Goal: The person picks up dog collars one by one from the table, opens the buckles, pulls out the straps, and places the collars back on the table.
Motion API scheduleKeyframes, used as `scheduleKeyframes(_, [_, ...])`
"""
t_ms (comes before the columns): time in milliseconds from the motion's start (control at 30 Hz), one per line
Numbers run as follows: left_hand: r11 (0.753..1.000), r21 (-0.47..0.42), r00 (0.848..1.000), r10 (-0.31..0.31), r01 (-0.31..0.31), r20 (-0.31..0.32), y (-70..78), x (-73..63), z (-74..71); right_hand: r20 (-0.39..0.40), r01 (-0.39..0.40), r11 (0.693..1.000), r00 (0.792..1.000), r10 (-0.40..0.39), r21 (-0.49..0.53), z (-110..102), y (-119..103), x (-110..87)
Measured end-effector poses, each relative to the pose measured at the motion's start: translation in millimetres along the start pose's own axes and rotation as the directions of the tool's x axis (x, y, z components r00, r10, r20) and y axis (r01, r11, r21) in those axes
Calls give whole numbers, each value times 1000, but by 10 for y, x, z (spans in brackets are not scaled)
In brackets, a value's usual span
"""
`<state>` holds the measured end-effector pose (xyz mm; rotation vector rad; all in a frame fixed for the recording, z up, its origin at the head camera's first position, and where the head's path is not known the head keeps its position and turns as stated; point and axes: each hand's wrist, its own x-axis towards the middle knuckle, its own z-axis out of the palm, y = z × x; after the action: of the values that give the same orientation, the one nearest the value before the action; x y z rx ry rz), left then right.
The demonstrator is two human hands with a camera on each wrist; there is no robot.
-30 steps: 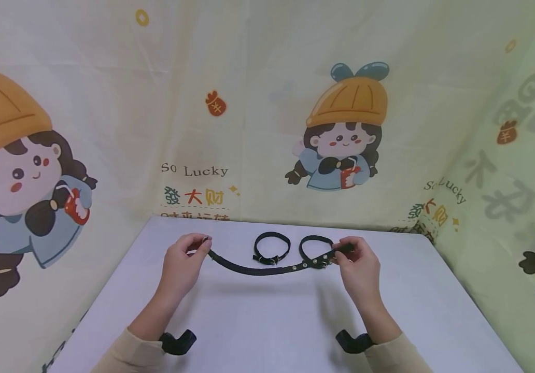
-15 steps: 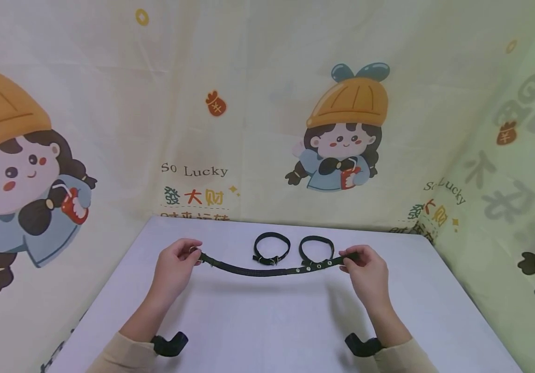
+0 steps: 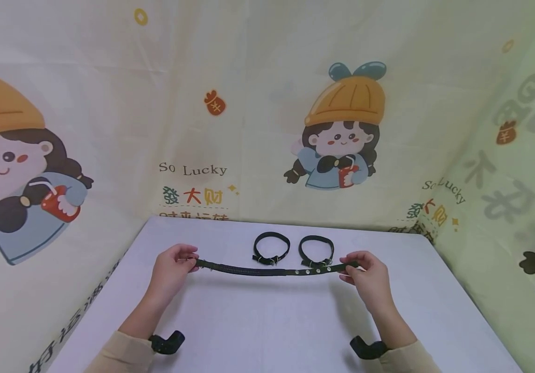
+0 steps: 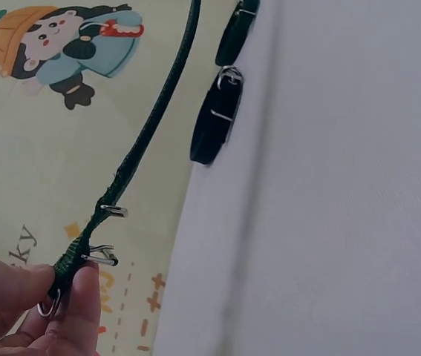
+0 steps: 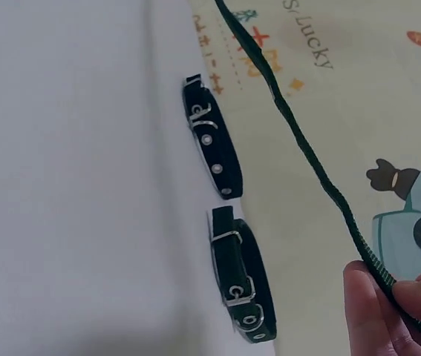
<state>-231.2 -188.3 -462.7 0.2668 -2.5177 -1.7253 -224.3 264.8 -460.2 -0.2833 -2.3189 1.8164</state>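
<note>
A dark pet collar [image 3: 258,272] with metal eyelets is stretched out lengthwise between both hands above the white table, sagging slightly. My left hand [image 3: 171,272] pinches its buckle end between thumb and fingers; in the left wrist view a metal ring [image 4: 50,304] and the buckle [image 4: 100,256] show by the fingertips. At the other end my right hand [image 3: 367,272] pinches the collar's tip, past the row of eyelets. Behind the strap, two buckled collars stand as loops on the table: a left one [image 3: 271,233] and a right one [image 3: 316,238].
The white table [image 3: 267,326] runs back to a cream cloth backdrop [image 3: 258,134] printed with cartoon figures. A black wrist mount [image 3: 168,343] sits at the left wrist, another mount [image 3: 367,348] at the right. Beige sleeves cover both forearms.
Both hands have moved apart and a little lower, pulling the collar straighter. Its right end no longer overlaps the right loop as much. The two looped collars stay in place.
</note>
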Motion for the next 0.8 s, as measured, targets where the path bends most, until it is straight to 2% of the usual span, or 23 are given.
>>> scheduleKeyframes(400, [995, -79, 997, -49, 53, 53, -231, 77, 48, 71, -97, 995, 993, 94, 31, -36, 182, 26])
scheduleKeyframes(800, [994, -70, 994, -77, 83, 83, -371, 81, 92, 88, -138, 990, 986, 140, -26, -42, 287, 13])
